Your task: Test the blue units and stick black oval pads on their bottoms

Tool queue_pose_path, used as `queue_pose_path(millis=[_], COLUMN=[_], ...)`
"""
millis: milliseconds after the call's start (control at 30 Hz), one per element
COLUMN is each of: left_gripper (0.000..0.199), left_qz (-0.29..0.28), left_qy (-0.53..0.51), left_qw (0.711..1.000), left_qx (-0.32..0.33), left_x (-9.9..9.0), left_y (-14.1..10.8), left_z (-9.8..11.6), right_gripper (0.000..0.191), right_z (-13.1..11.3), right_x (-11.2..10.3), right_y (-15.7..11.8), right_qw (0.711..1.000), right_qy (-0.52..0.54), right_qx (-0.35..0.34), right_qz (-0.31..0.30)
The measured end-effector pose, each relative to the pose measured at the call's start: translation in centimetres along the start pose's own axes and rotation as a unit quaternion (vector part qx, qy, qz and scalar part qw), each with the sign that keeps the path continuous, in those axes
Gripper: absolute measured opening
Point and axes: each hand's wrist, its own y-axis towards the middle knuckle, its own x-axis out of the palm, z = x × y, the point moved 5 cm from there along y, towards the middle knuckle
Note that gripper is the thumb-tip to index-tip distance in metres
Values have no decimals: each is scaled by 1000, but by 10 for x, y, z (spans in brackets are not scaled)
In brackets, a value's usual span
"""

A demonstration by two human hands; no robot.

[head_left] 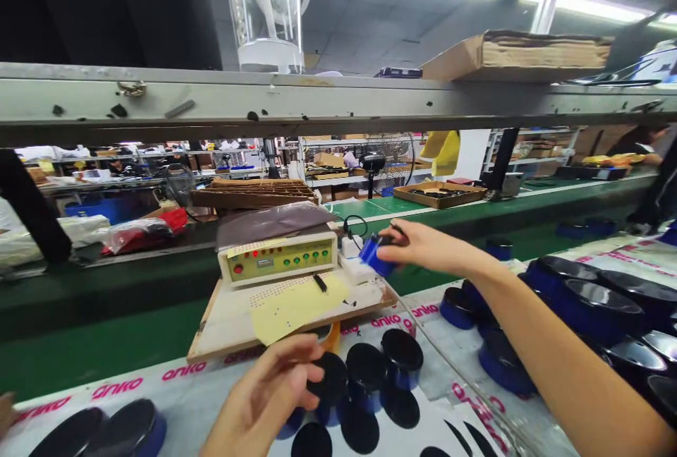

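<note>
My right hand (pixel 405 245) is stretched forward, its fingers closed round a small blue object (pixel 374 254) beside a white adapter (pixel 355 259). Nearer to me, my left hand (pixel 275 390) has its fingers apart and curved, with nothing seen in it. Just right of it stand several round black-topped blue parts (pixel 366 369). A white sheet with black discs (pixel 360 427) lies in front of them. Behind my left hand, a yellow sheet (pixel 296 305) with a small black piece lies on a board, before a control box (pixel 283 259) with lights and buttons.
More round blue parts (pixel 603 309) crowd the right side, and two (pixel 127 429) sit at lower left. A cable (pixel 455 365) crosses the table. A metal shelf beam (pixel 338 101) spans above; a green belt (pixel 132 344) runs behind. Another person's hand (pixel 6 411) shows at the left edge.
</note>
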Motion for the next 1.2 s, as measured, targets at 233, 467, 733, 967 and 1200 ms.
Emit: queue_pose_path(millis=[233, 467, 733, 967, 1200], left_gripper=[52, 43, 60, 59, 57], left_qz=[-165, -93, -61, 39, 91], left_qy=[-251, -228, -123, 87, 342], left_qw=[946, 964, 991, 985, 881], left_qx=[-122, -97, -5, 141, 313], left_x=[36, 20, 16, 4, -2], left_y=[-22, -27, -22, -22, -33], left_z=[-1, 4, 4, 11, 24], right_gripper=[31, 31, 45, 36, 20], right_z=[-94, -103, -121, -117, -106], right_x=[57, 56, 68, 75, 86], right_y=[-105, -130, -135, -142, -127], right_qw=[970, 948, 925, 915, 966], right_qy=[121, 45, -95, -185, 3], right_qx=[-203, -308, -348, -332, -252], right_qz=[-61, 64, 123, 138, 63])
